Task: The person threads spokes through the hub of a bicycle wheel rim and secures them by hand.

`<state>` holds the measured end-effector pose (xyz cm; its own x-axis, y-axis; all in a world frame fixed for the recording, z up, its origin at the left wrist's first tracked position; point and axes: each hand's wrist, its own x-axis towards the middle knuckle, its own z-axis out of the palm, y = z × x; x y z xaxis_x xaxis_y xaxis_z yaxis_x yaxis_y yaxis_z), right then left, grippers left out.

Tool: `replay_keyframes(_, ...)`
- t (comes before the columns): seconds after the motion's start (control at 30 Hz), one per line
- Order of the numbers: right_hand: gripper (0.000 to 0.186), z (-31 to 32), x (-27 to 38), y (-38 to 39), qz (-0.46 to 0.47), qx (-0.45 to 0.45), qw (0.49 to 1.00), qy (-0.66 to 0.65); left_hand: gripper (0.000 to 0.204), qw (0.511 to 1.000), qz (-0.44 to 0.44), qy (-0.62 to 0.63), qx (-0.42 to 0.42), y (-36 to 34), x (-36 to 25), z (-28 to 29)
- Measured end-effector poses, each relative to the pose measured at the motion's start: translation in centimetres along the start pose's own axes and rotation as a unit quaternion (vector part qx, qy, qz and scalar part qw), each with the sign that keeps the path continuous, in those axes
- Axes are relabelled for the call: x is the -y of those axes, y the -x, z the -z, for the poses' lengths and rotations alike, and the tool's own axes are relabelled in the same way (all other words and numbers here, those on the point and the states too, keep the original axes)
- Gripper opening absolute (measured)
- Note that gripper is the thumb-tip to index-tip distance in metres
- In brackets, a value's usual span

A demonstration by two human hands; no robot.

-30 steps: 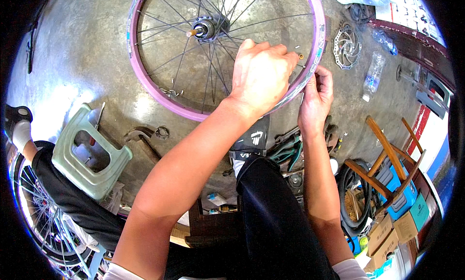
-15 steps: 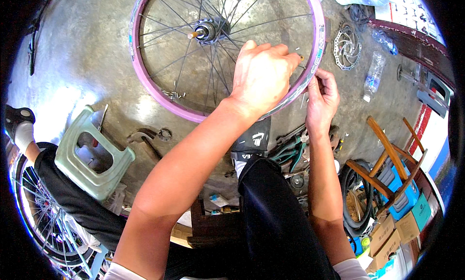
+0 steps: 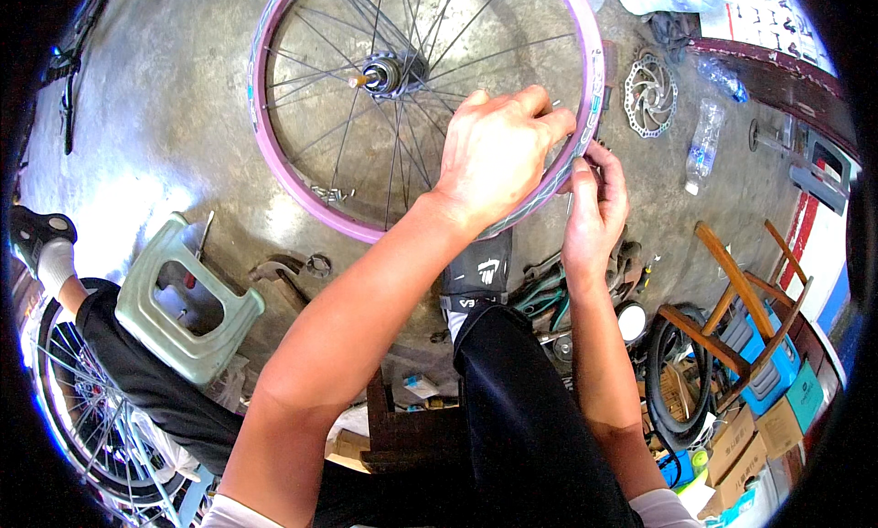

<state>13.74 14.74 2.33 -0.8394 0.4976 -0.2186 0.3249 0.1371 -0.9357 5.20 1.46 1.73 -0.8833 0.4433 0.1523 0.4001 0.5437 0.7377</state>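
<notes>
A bicycle wheel with a purple rim [image 3: 315, 202] and dark spokes lies tilted in front of me. Its hub [image 3: 393, 74] has an orange-tipped axle end. My left hand [image 3: 498, 158] reaches over the rim's near right part, fingers curled down on the inner side among the spokes; what they grip is hidden. At the outer edge of that same stretch, my right hand [image 3: 599, 208] is closed, thumb and bent fingers pinching the rim. Several small silver pieces, like spoke nipples [image 3: 334, 195], lie by the rim's near left inner side.
A brake disc [image 3: 650, 96] and a plastic bottle [image 3: 704, 149] lie to the right. Pliers and other tools [image 3: 540, 295] are near my shoe. A green stool [image 3: 187, 299] stands left, beside another person's leg [image 3: 146, 363]. A wooden stool [image 3: 732, 299], tyres [image 3: 679, 377] and boxes [image 3: 745, 455] are lower right.
My right hand has shifted slightly left and down, its thumb now against the rim. My left hand has moved a little down, still over the inner side. The wheel sits slightly left in view.
</notes>
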Motion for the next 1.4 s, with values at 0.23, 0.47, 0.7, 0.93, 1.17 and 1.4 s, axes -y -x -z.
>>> replay_keyframes(0.23, 0.024, -0.02, -0.22, -0.08, 0.007, 0.008, 1.0, -0.005, 0.011, 1.0, -0.018, -0.013, -0.012, 0.06, 0.02, -0.23)
replay_keyframes(0.47, 0.026, 0.0, -0.08, -0.15, -0.019, 0.002, 1.0, 0.011, 0.015, 0.999, -0.028, -0.035, -0.009, 0.2, 0.32, -0.42)
replay_keyframes(0.7, 0.028, 0.1, -0.2, -0.17, -0.028, 0.001, 1.0, 0.012, 0.018, 1.0, -0.001, -0.021, 0.004, 0.03, -0.23, -0.03)
replay_keyframes(0.93, 0.033, -0.3, -0.15, 0.13, -0.026, -0.003, 1.0, -0.016, 0.019, 0.999, -0.022, -0.035, 0.029, 0.09, 0.17, -0.21)
replay_keyframes(1.17, 0.035, -0.42, -0.05, 0.03, -0.038, -0.003, 0.999, -0.033, 0.021, 0.999, 0.019, -0.029, 0.038, -0.3, -0.48, 0.17)
replay_keyframes(1.4, 0.034, -0.49, -0.04, 0.0, -0.037, -0.005, 0.999, -0.036, 0.022, 0.995, -0.008, -0.031, 0.097, -0.42, 0.07, 0.32)
